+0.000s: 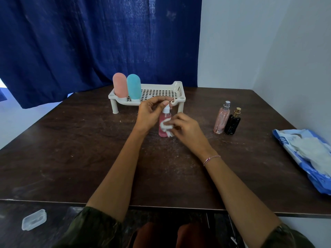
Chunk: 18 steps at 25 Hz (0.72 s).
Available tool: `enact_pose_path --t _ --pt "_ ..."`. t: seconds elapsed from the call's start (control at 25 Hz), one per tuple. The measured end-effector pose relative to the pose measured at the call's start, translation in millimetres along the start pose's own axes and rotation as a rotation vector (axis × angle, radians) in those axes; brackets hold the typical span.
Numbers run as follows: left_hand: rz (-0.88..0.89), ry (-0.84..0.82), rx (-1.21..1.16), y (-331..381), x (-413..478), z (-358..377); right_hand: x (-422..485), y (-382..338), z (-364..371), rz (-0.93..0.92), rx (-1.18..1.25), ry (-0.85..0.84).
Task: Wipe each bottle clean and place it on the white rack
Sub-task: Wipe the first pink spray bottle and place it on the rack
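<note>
Nearest, below the bench edge at the left, lies a small clear plastic lidded box (34, 219). On the dark brown wooden bench (71, 149), the right hand (186, 128) has its grip closed around a crumpled white wipe (166, 127), pressing it against the side of a clear spray bottle of pink liquid (162, 119) that stands upright mid-bench. The left hand (149, 114) has a narrow grip, fingertips pinching the bottle's white spray cap (165, 109).

At the right edge lies an open blue wipes packet (304, 154). Further in stand a pale pink spray bottle (221, 119) and a black gold-capped bottle (232, 123), touching.

Behind the hands, the white perforated plastic rack (179, 88) carries a rounded pink bottle (120, 86) and a rounded teal bottle (133, 86) side by side at its left end. A dark blue curtain (89, 42) hangs beyond.
</note>
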<state>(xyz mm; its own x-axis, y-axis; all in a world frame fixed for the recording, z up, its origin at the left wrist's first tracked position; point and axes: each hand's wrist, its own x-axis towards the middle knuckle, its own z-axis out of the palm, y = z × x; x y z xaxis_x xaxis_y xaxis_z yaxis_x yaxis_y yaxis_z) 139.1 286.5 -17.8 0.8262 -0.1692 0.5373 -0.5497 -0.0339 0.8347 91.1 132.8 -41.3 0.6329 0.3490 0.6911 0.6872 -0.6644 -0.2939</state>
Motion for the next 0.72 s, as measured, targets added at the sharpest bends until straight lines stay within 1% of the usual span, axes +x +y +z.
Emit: enact_pose_path --t 0.12,0.2,0.24,0.28,0.36,0.4,0.44,0.48,0.6,0.72 --pt "-0.007 0.005 0.003 -4 2 -1 -3 3 5 0.025 -0.008 -0.19" --pt "-0.01 0.012 0.011 -5 2 -1 -2 5 6 0.028 -0.022 -0.218" --pt "-0.013 0.013 0.011 -4 2 -1 -2 5 5 0.014 -0.037 -0.189" --pt "-0.012 0.009 0.001 -3 2 -1 -1 4 2 0.009 -0.04 -0.116" --pt "0.003 -0.014 -0.022 0 1 0 2 4 -6 0.061 0.01 0.096" --pt "0.014 -0.023 -0.023 2 0 1 3 4 -9 0.082 0.045 0.176" --pt "0.025 -0.026 -0.023 4 -1 1 4 3 -10 0.082 0.069 0.207" --pt "0.031 -0.026 -0.026 4 -1 1 5 1 -9 0.07 0.072 0.182" --pt "0.01 -0.008 -0.045 2 -1 0 3 0 1 0.023 0.011 0.01" --pt "-0.035 0.006 -0.112 0 -1 -1 0 3 7 0.016 -0.012 -0.136"
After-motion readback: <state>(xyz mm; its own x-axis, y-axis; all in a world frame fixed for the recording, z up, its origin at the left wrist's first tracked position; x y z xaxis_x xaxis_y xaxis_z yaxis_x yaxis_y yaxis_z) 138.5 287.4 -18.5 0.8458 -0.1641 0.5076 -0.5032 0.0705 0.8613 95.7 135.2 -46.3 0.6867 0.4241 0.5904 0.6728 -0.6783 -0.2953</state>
